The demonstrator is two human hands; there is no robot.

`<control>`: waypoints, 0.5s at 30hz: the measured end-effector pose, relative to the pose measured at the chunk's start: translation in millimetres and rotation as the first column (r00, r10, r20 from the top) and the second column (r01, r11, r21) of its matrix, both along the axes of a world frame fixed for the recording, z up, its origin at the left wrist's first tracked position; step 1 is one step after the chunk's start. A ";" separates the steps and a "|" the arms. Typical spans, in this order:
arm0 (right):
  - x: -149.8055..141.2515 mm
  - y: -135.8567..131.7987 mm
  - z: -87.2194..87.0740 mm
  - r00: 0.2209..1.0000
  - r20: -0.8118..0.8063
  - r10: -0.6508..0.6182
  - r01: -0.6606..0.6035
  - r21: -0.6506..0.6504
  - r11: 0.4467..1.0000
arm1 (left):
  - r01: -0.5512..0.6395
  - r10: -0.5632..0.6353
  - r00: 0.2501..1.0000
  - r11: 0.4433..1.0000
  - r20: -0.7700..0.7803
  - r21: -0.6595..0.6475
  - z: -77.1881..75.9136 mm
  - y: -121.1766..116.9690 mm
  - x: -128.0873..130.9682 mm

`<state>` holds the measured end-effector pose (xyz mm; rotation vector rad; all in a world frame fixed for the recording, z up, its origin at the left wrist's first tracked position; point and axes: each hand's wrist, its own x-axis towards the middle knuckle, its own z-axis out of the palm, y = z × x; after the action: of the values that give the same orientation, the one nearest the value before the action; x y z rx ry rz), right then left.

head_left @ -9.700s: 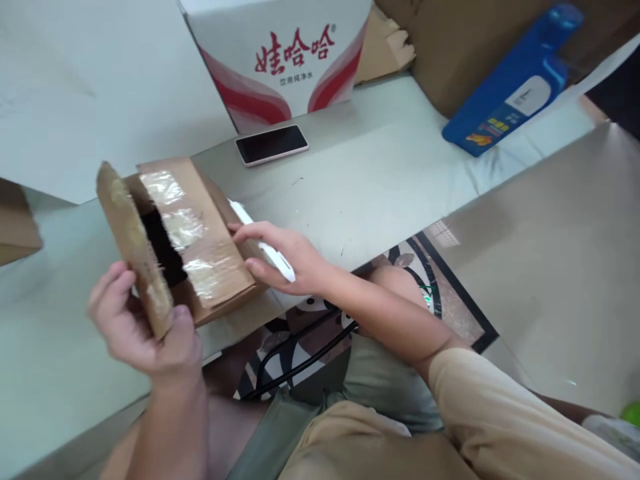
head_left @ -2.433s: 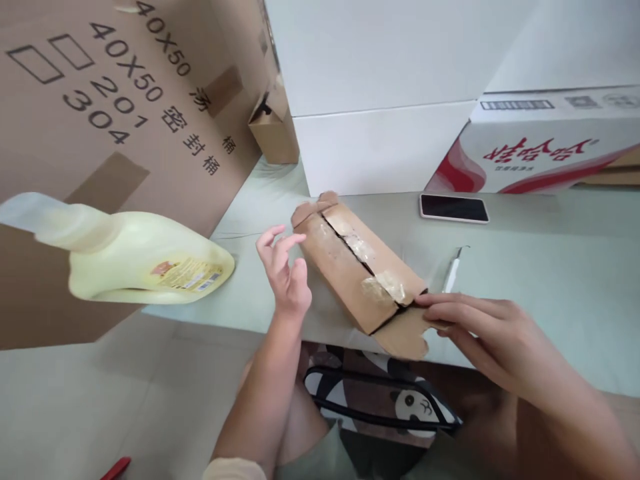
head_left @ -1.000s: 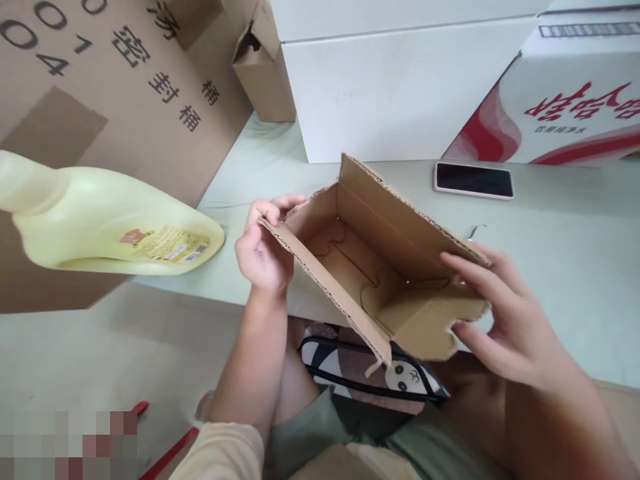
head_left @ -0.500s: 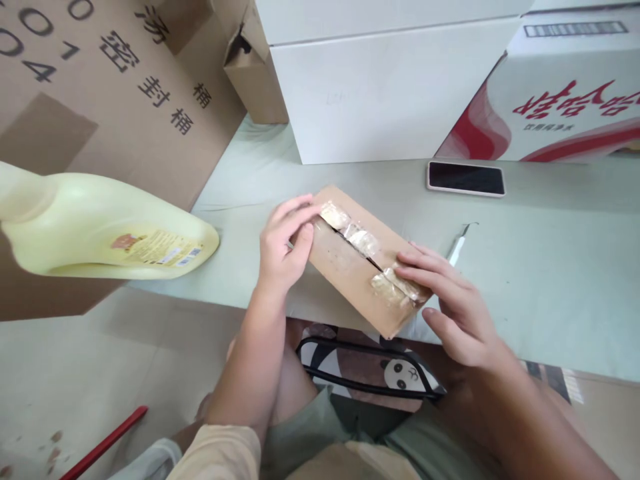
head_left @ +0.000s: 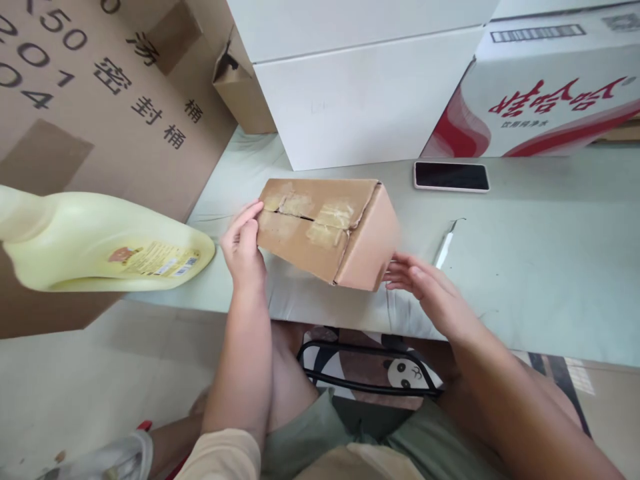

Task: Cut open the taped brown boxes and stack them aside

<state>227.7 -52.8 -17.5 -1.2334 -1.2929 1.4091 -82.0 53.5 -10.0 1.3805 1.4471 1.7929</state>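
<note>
Near the worktop's (head_left: 540, 267) front edge: box (head_left: 305, 230) tilted, taped side up and toward the wearer, flaps closed. Left hand (head_left: 245, 250) grips its left end; right hand (head_left: 425, 290) loose, fingers extended by the right end's lower corner, contact unclear. Looks like a turning/handling step; next move would call for right-side support. Long axis left-right, right end slightly nearer.

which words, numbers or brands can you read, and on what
"0 汤桶": large brown carton, start cut
"50 密封桶": same carton, start cut
"201": same carton
"04": same carton
"娃哈哈": red-white box
"饮用纯净水": same box
Too small: yellow bottle label
Too faint: mark on white box
</note>
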 end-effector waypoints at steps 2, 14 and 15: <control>-2.1 -2.9 3.8 0.998 0.011 0.065 -0.066 0.126 0.990 | 0.006 -0.002 0.996 0.999 0.092 -0.046 -2.4 0.7 2.3; 3.0 -8.1 28.6 0.959 0.282 0.005 -0.175 0.581 0.795 | 0.715 -0.499 0.695 0.403 0.518 -0.571 -4.9 -22.1 37.3; 4.9 -8.7 30.7 0.960 0.279 -0.020 -0.158 0.599 0.785 | 0.721 -0.534 0.676 0.335 0.508 -0.607 -5.2 -24.7 38.7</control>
<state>232.6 -61.6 13.2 -0.9372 -1.8220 0.7528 -43.3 28.8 -15.2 0.9801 1.0758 0.5987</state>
